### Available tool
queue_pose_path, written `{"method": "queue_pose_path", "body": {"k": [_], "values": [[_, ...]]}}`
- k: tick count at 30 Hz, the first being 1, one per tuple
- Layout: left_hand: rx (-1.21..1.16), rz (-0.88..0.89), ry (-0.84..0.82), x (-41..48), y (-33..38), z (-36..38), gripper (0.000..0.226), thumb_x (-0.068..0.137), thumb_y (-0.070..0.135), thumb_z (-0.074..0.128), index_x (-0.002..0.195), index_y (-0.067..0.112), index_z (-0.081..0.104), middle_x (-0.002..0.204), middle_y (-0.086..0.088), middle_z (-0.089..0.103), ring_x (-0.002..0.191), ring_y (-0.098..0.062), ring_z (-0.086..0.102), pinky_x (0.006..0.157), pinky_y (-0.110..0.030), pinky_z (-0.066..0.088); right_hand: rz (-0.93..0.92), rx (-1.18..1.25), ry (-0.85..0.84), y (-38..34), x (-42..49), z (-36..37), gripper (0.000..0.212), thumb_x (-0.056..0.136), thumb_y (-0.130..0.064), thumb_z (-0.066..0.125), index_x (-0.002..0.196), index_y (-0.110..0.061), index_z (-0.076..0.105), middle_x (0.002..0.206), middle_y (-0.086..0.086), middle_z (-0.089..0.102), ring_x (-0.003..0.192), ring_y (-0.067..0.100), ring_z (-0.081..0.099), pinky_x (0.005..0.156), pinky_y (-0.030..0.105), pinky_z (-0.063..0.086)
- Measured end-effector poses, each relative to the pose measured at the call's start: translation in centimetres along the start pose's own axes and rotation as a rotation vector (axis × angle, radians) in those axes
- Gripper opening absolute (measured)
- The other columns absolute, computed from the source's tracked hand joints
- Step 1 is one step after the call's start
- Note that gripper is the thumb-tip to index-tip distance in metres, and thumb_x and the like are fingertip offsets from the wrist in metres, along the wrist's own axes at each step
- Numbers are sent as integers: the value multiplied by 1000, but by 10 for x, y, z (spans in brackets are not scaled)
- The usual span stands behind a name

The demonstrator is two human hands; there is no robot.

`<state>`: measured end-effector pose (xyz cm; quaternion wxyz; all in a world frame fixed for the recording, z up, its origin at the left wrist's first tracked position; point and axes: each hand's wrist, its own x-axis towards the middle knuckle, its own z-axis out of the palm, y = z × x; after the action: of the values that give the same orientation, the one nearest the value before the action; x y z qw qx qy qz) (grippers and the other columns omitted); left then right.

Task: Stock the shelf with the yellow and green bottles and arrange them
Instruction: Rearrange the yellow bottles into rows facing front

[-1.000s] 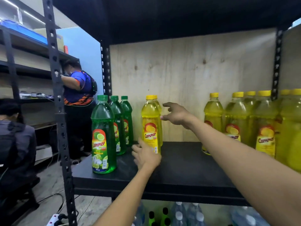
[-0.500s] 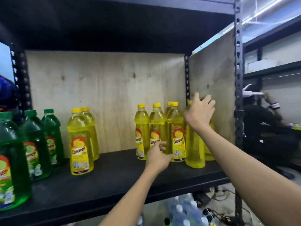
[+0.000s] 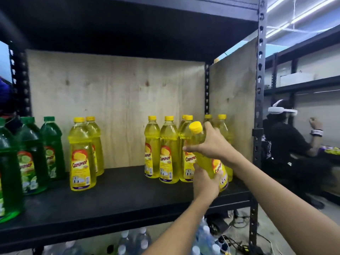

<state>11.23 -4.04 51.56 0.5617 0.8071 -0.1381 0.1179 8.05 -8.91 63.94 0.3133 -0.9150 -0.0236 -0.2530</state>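
Head view: our left hand [image 3: 206, 183] and right hand [image 3: 211, 146] now grip 1 yellow bottle [image 3: 211, 165], tilted (upright before) at the front right corner of the shelf [image 3: 128, 196]; rearranging is underway.

Ceiling tubes [image 3: 312, 12] glare upper right; the shelf [image 3: 119, 196] sits shadowed, edges warped.

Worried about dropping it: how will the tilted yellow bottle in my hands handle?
Probably heavy for its size: the yellow bottle looks full to the neck. Its smooth plastic may slip. Tall and narrow, it could tip when set down.
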Motion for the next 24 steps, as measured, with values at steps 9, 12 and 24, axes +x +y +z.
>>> {"method": "queue_pose_path", "body": {"k": [9,12,24], "values": [[105,150,-74,-6,-33,-123,74,79,45,78,139,32,38,126,12,64,117,-8,60,102,-29,47,-224,184,-175,-53,-20,13,84,69,-51,84,139,-31,42,128,-2,63,119,19,59,99,34,49],[210,120,-80,-13,-44,-202,56,74,44,82,116,47,46,114,16,68,108,-5,65,99,-31,51,-193,331,-127,-84,-19,48,82,64,-61,81,132,-33,45,122,-2,65,115,21,60,100,42,51],[230,-122,-84,-38,-99,-421,91,65,52,85,142,26,43,124,6,69,116,-12,65,103,-46,50,-249,423,-216,-254,-6,195,82,72,-63,75,134,-22,41,133,10,59,124,34,55,100,43,47]]}}
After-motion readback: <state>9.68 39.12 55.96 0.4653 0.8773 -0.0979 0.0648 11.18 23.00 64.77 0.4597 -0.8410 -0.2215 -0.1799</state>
